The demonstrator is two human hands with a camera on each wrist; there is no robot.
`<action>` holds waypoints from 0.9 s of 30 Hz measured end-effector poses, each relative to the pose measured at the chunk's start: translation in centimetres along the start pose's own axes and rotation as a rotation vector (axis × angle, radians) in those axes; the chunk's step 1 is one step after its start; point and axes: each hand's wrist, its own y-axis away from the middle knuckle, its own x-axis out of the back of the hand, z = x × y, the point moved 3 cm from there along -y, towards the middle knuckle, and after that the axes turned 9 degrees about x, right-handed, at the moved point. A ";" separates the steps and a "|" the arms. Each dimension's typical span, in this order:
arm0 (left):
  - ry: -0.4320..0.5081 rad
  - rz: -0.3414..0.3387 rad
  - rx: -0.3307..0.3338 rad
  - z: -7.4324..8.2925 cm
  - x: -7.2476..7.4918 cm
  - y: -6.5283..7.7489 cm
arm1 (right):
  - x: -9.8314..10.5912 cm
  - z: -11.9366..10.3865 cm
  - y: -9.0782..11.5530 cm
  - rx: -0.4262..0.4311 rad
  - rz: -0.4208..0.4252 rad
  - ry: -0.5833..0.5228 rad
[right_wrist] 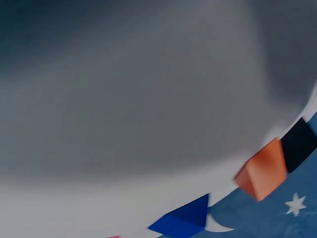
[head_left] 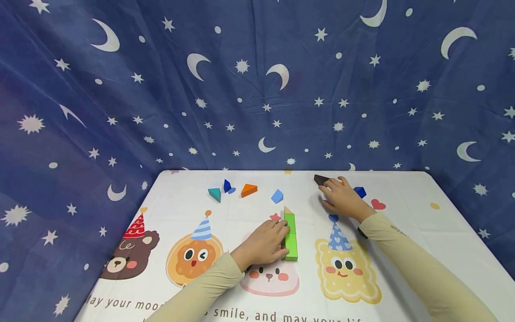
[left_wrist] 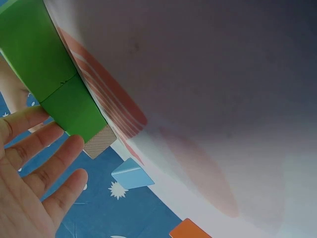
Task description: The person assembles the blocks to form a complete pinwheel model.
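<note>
Two green blocks [head_left: 290, 235] lie end to end on the white cloth, with a bare-wood piece [head_left: 288, 209] at their far end. My left hand [head_left: 263, 241] rests beside them, its straight fingertips [left_wrist: 74, 144] at the green side. Over at the back right, my right hand [head_left: 344, 197] reaches to a black block [head_left: 320, 179], fingers spread and thumb apart from it. An orange block [right_wrist: 265, 171] sits right beside the black one, mostly hidden by the hand in the head view. A dark blue block [head_left: 360, 192] lies just right of that hand.
Along the back lie a teal block [head_left: 215, 194], a small blue block [head_left: 227, 185], an orange wedge [head_left: 249, 190] and a light blue block [head_left: 277, 196]. A navy curtain [head_left: 241, 120] with moons and stars hangs behind the table.
</note>
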 end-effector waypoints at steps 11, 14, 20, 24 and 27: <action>0.024 0.010 0.000 -0.1 0.1 0.2 | -1.3 2.9 -0.2 -0.146 -0.023 0.019; 0.024 0.006 0.001 -0.1 0.1 0.1 | -1.7 3.6 -0.3 -0.179 -0.041 0.033; 0.025 -0.021 0.008 0.1 0.1 0.1 | -1.9 4.4 -0.5 -0.260 -0.147 0.028; 0.014 -0.016 0.007 0.0 0.0 0.2 | -1.9 4.5 -0.5 -0.275 -0.169 0.014; 0.007 -0.010 0.004 0.0 0.0 0.2 | -2.1 4.5 -0.6 -0.268 -0.163 0.007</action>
